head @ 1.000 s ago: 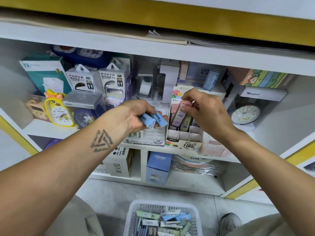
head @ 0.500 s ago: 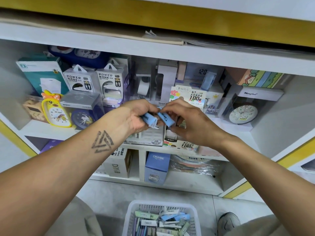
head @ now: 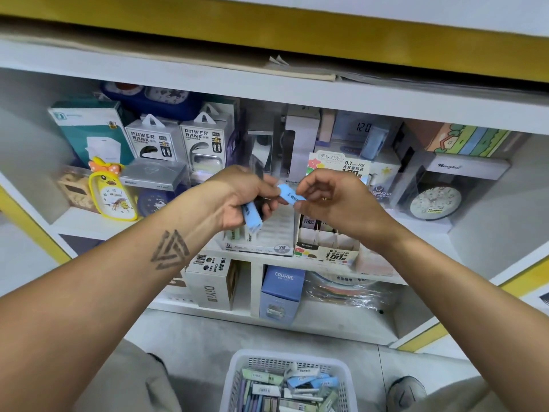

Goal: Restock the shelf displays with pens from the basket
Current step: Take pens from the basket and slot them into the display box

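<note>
Holding two light-blue packs in front of the middle shelf (head: 89,224), well above the basket (head: 237,379) on the floor. Gripping the first blue pack (head: 252,217) in the left hand (head: 237,200), with fingers curled around it and its lower end pointing down toward the white 2B display box (head: 267,242). Pinching the second blue pack (head: 289,195) at its right end between thumb and fingers of the right hand (head: 335,203). Touching its other end with the left fingertips, so probably passing it from hand to hand. Hanging it in the air above the gap between the two display boxes, touching neither of them.

Judging the step in hand: bringing this second pack into the colourful 0.7 HB display box (head: 326,251), with some front slots looking free.

For doing it well:
- Taking the pack fully into the right hand before letting the left fingertips go.
- Turning it upright, narrow end down, printed side to the front.
- Choosing one free slot and lowering straight in, not pushing against the cardboard dividers, thin and probably bending easily.
- Watching the right wrist near the clear clock case (head: 436,200) just beside.
- Gripping the first pack firmly in the left hand meanwhile.

Seeing many more packs and pens (head: 285,385) lying in the basket, so judging most of the restocking as not yet done.
</note>
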`<state>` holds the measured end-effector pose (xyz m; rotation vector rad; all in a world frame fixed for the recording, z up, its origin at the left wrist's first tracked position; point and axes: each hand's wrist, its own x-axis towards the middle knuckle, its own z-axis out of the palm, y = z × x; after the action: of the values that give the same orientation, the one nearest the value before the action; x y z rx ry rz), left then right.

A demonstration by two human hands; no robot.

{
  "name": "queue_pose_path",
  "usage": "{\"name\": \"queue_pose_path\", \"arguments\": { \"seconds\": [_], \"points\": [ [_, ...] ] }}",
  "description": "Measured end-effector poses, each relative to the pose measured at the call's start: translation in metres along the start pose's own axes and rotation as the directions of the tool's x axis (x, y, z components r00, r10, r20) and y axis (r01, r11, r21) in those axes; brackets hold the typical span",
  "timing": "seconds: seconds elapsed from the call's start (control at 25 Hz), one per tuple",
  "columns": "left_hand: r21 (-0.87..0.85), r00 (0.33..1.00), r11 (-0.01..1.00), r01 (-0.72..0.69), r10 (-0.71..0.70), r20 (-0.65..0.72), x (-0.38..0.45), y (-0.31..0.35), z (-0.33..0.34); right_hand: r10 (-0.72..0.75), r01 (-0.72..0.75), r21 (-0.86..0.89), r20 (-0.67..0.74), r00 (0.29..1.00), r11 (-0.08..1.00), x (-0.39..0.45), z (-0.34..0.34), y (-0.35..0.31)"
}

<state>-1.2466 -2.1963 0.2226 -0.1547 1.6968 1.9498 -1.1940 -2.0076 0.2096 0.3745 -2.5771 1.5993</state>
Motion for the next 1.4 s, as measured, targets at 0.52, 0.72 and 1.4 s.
{"name": "queue_pose_path", "arguments": {
  "seconds": [0.52, 0.72, 1.4],
  "points": [
    [-0.119, 0.992, 0.992, 0.051, -0.064, -0.108, -0.001, 0.019, -0.054, 0.091, -0.079, 0.110, -0.109, 0.990, 0.991, 0.020, 0.021, -0.011],
    [-0.146, 0.992, 0.985, 0.089, -0.101, -0.070, -0.006, 0.014, -0.061, 0.100, -0.087, 0.110, -0.117, 0.988, 0.990, 0.024, 0.026, -0.012],
    [-0.110, 0.991, 0.986, 0.128, -0.130, -0.016, -0.006, 0.019, -0.025, 0.100, -0.109, -0.055, -0.135, 0.986, 0.993, 0.008, 0.000, -0.002]
  ]
}}
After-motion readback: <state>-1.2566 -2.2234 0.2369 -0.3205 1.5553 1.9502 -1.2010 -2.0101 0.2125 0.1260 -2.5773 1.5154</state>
